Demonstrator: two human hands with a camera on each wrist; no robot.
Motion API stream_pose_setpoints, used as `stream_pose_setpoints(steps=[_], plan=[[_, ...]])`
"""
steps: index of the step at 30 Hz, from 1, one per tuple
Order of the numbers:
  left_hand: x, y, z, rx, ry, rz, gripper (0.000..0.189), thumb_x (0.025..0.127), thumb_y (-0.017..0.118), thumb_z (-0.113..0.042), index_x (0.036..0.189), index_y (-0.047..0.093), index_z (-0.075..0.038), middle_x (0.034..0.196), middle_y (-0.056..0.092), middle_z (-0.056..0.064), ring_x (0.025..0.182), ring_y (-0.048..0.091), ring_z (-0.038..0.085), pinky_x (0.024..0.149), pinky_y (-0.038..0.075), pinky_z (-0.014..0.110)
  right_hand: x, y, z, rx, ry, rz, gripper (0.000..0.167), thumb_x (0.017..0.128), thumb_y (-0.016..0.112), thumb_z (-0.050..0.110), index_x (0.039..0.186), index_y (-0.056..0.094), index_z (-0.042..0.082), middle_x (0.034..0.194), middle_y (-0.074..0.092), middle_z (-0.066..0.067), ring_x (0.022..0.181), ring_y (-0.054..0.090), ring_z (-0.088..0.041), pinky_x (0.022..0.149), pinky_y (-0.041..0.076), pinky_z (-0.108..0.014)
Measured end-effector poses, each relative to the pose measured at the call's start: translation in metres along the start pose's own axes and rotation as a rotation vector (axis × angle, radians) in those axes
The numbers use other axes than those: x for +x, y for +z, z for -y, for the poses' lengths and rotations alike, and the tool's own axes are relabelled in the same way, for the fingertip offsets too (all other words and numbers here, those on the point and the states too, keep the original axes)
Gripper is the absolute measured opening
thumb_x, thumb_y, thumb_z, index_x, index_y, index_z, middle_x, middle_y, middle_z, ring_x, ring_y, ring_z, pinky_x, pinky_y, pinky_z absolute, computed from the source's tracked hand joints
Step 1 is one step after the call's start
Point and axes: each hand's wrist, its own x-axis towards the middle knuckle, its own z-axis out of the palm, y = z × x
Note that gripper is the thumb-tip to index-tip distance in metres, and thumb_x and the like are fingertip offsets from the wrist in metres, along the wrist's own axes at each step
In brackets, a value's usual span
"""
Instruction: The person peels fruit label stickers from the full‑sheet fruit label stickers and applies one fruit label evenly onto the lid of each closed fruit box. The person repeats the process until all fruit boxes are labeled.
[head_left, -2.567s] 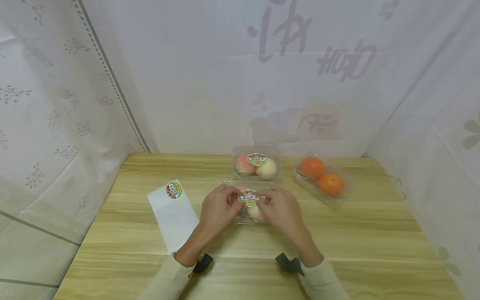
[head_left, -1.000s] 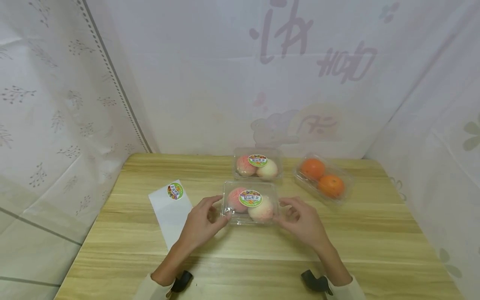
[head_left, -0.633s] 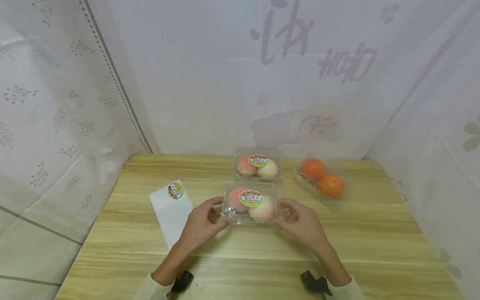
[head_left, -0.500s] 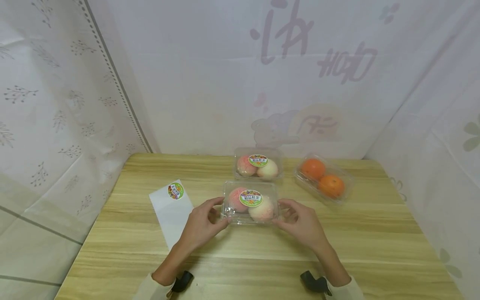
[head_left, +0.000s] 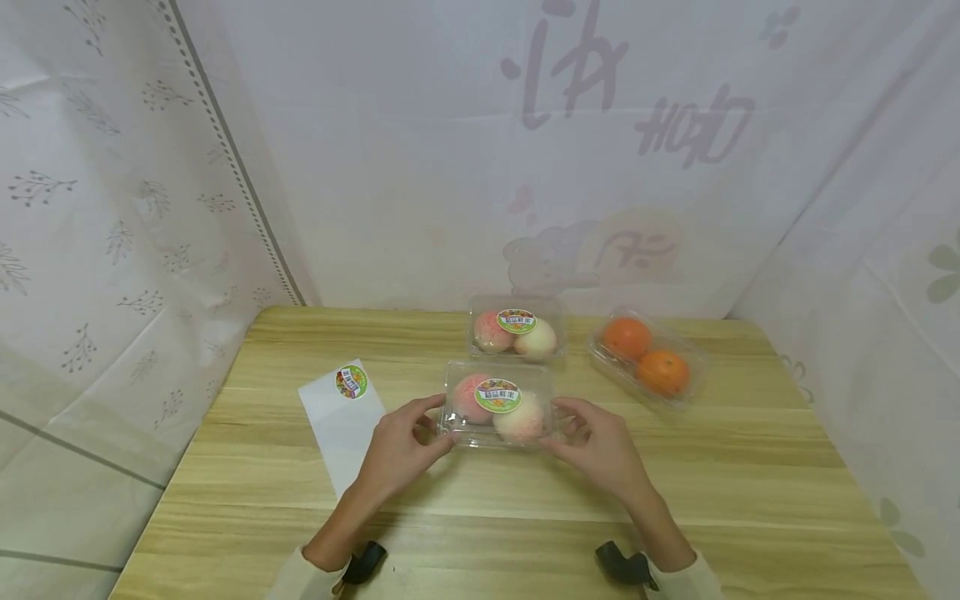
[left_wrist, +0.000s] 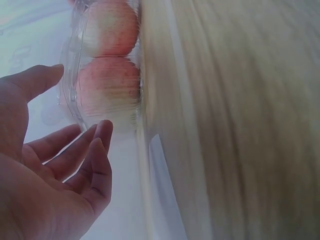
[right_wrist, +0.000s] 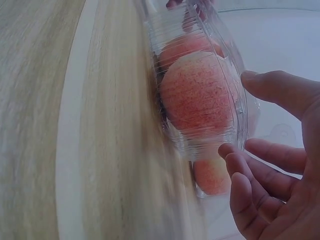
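Note:
A clear plastic fruit box (head_left: 480, 437) with two pink-and-cream peaches (head_left: 520, 419) sits mid-table in the head view. An oval fruit sticker (head_left: 497, 397) lies flat on its lid. My left hand (head_left: 401, 442) holds the box's left end, thumb by the near corner and fingers along the side. On the opposite end, my right hand (head_left: 600, 442) holds it the same way. Both wrist views show thumb and curved fingertips at the box's rim, with the peaches (left_wrist: 109, 82) visible through the ribbed plastic wall.
Behind stands another peach box (head_left: 480, 304) with the same sticker on its lid. A box of two oranges (head_left: 663, 372), showing no sticker, lies at the back right. At left lies a white backing sheet (head_left: 345, 433) bearing one sticker (head_left: 351, 382).
Earlier, both hands were at the sticker over the lid; they then parted to the box's ends. Since half a second ago, the box and right hand have shifted slightly left.

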Motion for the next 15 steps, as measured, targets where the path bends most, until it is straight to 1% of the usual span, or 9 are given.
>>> stream_pose_setpoints(steps=[3,7,10,15], plan=[[0.000,-0.003,0.001,0.001,-0.006,-0.010,0.056,0.090,0.090,-0.030,0.139,0.075,-0.008,0.096,0.078,0.001,0.079,0.072,0.018,0.068,0.056,0.032,0.002,0.003,0.003,-0.006,-0.011,-0.007,0.055,0.083,0.099,0.018,0.130,0.075,0.001,0.110,0.080,-0.006,0.084,0.071,-0.019,0.073,0.062,-0.036],[0.000,-0.007,0.002,0.004,-0.037,-0.018,0.057,0.090,0.091,-0.030,0.139,0.075,-0.008,0.099,0.078,0.002,0.080,0.072,0.017,0.070,0.058,0.035,0.005,0.010,0.007,0.002,-0.006,-0.012,0.056,0.082,0.099,0.019,0.130,0.076,0.002,0.107,0.079,-0.003,0.084,0.070,-0.018,0.074,0.062,-0.038],[0.001,-0.011,0.004,0.005,-0.067,-0.018,0.059,0.090,0.092,-0.031,0.141,0.074,-0.009,0.102,0.079,0.004,0.082,0.074,0.018,0.071,0.060,0.037,0.007,0.016,0.010,0.009,0.000,-0.014,0.056,0.082,0.100,0.020,0.129,0.076,0.003,0.104,0.078,-0.001,0.084,0.070,-0.017,0.074,0.062,-0.037],[0.000,-0.017,0.008,0.018,-0.088,-0.026,0.062,0.091,0.091,-0.033,0.144,0.072,-0.007,0.107,0.079,0.009,0.087,0.076,0.021,0.074,0.061,0.041,0.012,0.026,0.017,0.048,0.027,-0.017,0.056,0.082,0.100,0.022,0.128,0.075,0.004,0.102,0.077,0.000,0.084,0.070,-0.017,0.076,0.061,-0.035]])
